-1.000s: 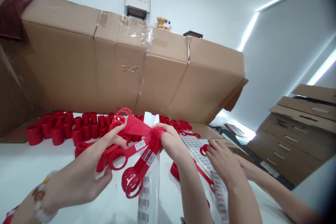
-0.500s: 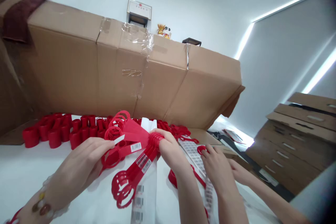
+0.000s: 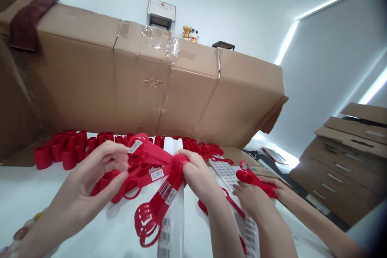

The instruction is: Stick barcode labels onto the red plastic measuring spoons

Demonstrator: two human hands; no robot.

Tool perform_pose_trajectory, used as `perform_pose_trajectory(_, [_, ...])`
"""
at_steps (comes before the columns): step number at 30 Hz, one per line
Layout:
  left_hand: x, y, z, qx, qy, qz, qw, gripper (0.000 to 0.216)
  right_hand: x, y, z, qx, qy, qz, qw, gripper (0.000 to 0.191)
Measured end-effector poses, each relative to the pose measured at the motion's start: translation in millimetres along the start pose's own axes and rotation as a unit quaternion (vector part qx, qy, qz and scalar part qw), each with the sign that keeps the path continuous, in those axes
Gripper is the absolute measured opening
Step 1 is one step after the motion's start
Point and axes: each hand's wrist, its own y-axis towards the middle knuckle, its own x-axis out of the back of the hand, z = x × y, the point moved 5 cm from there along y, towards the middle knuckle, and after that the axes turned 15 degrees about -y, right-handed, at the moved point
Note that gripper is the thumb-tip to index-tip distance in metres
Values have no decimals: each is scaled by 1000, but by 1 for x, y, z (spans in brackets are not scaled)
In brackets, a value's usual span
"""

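Note:
My left hand [image 3: 83,187] has its thumb and fingers apart, with nothing between them. Its fingertips are beside a white barcode label [image 3: 135,146], which lies on the ringed end of a red strap. A fanned bunch of red ring-ended straps [image 3: 165,193] is gripped in my right hand [image 3: 195,175], gathered where they fold over its fingers. Several straps in the bunch bear barcode labels. Below it runs a translucent label sheet [image 3: 169,234] with printed barcodes.
Rolled red straps [image 3: 69,157] stand at the back left, by a large cardboard box [image 3: 84,80]. On the right, a co-worker's hands [image 3: 252,195] hold red straps [image 3: 256,181] above another label sheet [image 3: 222,171]. Cardboard boxes [image 3: 338,169] are stacked far right.
The white label moved from my left fingers onto a red strap, and those fingers spread apart. My right hand keeps its bunch. The co-worker's hands now hold more red straps.

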Motion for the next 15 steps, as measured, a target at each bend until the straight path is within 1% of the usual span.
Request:
perform_pose_trajectory(2, [-6,-5,-1,131,-65,-22,989,24,-3,-2,3,6,-25,-9,1000,16])
perform_pose_trajectory(3, [-11,-8,-1,184,-88,-16,979,27,-3,-4,4,5,-42,-16,999,15])
perform_pose_trajectory(4, [-17,-9,-1,226,-104,1,969,32,-2,-7,6,1,-61,-22,998,14])
perform_pose_trajectory(6, [-25,-9,-1,269,-114,22,956,37,-1,-11,10,-10,-96,-26,995,13])
perform_pose_trajectory(10, [-24,-6,2,280,-82,1,957,34,-8,-16,23,-29,-153,-14,988,11])
perform_pose_trajectory(12, [-22,-6,6,269,-57,15,961,35,-11,-18,28,-34,-173,-10,984,12])
perform_pose_trajectory(15, [-15,-9,13,235,15,30,971,37,-14,-22,33,-45,-202,-1,978,12])
